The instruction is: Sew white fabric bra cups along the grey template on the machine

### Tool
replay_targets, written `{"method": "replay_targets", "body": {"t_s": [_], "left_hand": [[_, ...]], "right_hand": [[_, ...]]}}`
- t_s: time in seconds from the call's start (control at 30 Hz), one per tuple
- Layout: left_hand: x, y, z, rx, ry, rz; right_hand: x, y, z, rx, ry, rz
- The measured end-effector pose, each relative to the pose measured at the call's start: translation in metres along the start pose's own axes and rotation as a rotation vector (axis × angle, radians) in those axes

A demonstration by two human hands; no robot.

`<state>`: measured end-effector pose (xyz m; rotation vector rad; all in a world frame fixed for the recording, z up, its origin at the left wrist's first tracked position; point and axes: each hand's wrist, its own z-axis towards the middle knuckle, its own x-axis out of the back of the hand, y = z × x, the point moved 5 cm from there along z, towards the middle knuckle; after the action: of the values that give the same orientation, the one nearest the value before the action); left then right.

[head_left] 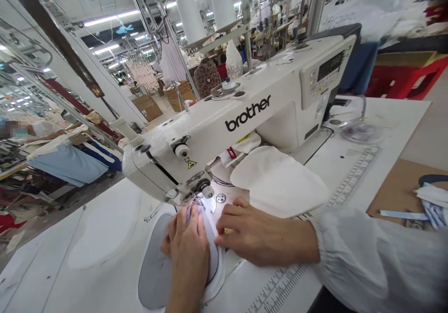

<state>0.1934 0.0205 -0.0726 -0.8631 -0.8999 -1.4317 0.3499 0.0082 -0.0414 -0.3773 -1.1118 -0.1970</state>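
A grey fabric panel with white edging (154, 266) lies under the sewing machine's head (154, 168), its far end by the presser foot (199, 202). My left hand (189, 252) bends over this panel, fingertips gripping its layers close to the foot. On the other side, my right hand (259, 233) is closed, with its thumb and fingertips pinching the white edge. What lies beneath the fingers is partly hidden. Just beyond the right hand, a stack of white rounded fabric pieces (280, 182) rests on the machine bed.
A white rounded piece (105, 229) lies on the table at left. Printed ruler markings (353, 177) run along the right side. Thread cones (191, 18) stand above the machine. Fabric scraps (434, 201) lie on brown board at right, below a red stool (402, 77).
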Motion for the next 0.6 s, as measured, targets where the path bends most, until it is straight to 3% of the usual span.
{"method": "replay_targets", "body": {"t_s": [0.2,0.6], "left_hand": [[0.001,-0.001,-0.002,0.013,-0.055,-0.006],[0.011,0.010,-0.003,0.040,-0.092,0.067]], "right_hand": [[0.002,-0.036,-0.012,0.016,0.014,0.026],[0.000,-0.042,-0.007,0.057,-0.005,-0.047]]}}
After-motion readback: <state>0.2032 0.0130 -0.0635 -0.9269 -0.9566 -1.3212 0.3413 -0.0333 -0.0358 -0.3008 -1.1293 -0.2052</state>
